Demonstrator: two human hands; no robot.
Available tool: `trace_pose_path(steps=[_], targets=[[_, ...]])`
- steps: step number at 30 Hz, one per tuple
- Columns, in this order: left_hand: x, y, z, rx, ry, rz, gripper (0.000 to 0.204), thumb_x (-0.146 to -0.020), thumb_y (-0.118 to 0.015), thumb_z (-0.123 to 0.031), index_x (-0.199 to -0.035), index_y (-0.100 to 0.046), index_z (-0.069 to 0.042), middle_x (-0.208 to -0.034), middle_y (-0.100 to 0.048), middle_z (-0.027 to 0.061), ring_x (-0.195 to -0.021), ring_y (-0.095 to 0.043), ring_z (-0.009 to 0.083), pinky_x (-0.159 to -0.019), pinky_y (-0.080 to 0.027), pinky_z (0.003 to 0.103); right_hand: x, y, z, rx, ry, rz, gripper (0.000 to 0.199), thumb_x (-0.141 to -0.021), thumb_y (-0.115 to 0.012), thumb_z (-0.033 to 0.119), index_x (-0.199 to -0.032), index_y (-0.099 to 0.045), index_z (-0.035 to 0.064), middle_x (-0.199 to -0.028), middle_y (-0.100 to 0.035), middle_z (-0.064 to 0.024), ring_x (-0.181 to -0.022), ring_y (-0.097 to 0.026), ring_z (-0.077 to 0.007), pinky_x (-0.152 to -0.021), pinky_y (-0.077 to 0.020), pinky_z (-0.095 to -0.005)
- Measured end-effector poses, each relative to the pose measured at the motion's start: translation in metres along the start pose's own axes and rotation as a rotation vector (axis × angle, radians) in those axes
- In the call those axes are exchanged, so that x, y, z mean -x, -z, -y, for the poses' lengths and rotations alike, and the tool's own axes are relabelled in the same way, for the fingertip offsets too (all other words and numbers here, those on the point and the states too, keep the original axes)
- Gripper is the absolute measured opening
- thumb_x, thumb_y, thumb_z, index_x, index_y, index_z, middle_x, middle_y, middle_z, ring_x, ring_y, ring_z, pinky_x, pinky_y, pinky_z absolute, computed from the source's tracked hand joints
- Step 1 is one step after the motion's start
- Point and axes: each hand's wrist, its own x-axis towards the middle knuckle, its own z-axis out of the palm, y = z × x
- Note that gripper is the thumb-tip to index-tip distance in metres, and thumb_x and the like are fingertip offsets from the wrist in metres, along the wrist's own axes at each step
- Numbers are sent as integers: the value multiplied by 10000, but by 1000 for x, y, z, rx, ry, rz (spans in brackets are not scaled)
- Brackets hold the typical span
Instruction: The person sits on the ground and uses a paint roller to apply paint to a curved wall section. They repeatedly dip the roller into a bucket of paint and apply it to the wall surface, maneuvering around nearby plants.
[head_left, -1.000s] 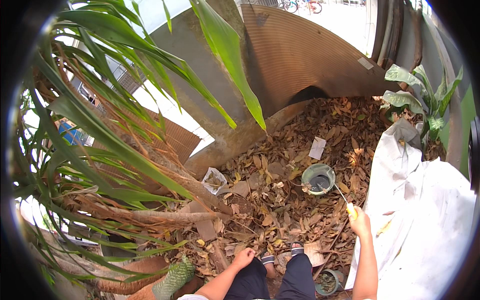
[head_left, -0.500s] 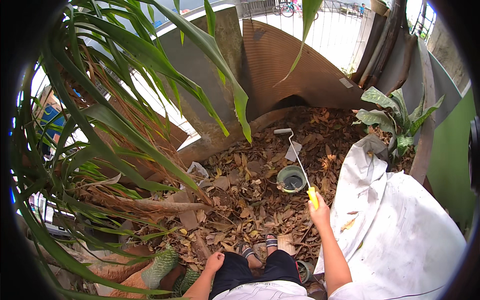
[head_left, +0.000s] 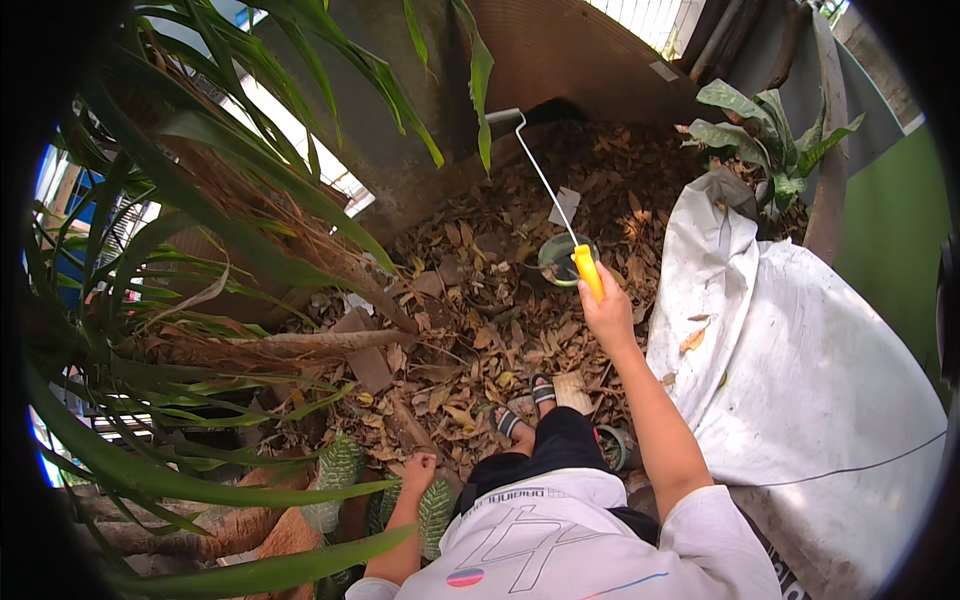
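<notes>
Right hand (head_left: 610, 318) wrapped around the yellow handle of a paint roller (head_left: 587, 270), arm stretched forward; thin wire frame angles up so the small roller head reaches the brown corrugated wall (head_left: 560, 50). Round green paint pot (head_left: 562, 258) sits just below on dry crunchy leaf litter (head_left: 470, 300). Left hand (head_left: 420, 470) loosely fisted, holding nothing, beside the thigh. Crumpled white sheet (head_left: 800, 350) to the right.

yellow roller handle (head_left: 588, 272), white sheet (head_left: 800, 370), brown leaves (head_left: 480, 300)

Dry leaf litter (head_left: 480, 300) on ground, palm fronds (head_left: 200, 250) left, white tarp (head_left: 800, 370) right, daylight; possibly concrete wall (head_left: 560, 50) behind.
</notes>
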Motion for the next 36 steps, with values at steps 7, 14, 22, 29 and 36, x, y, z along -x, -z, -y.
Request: trace_pose_path(steps=[7,14,22,29,36], targets=[[-11,-9,114,31,32,-73,396,-971,-559,-396,-1111,-649,-37,-905,-684,139,-814,-661,306,-773,-514,411,3,16,37,-11,30,29,469,-941,-624,267,-1286,-541,-41,-1110,-662,-269,-1022,-645,-421,-889,-508,-455],[13,-6,74,23,40,-74,385,-978,-558,-401,-1066,-657,-39,-844,-673,124,-737,-647,254,-704,-510,403,8,31,38,32,67,-51,458,-946,-630,298,-1286,-566,-2,-1105,-676,-235,-1012,-663,-379,-869,-517,-423],[18,-13,40,309,7,-146,346,-990,-567,-315,-1055,-649,14,-768,-664,119,-653,-632,215,-623,-500,381,-38,13,63,-12,87,-9,459,-942,-617,255,-1290,-530,-33,-1155,-642,-276,-1060,-628,-430,-903,-503,-463],[29,-67,64,405,252,-238,323,-984,-569,-297,-1015,-657,12,-685,-652,104,-603,-628,203,-609,-509,376,-113,-26,78,-115,241,28,488,-955,-608,244,-1325,-499,-54,-1211,-617,-277,-1101,-611,-425,-947,-491,-451],[2,-129,33,329,208,-346,300,-959,-596,-284,-997,-652,8,-687,-654,117,-554,-629,204,-563,-513,367,-180,-57,115,-255,436,58,520,-975,-570,212,-1404,-430,-47,-1249,-581,-275,-1135,-587,-420,-968,-481,-451]])
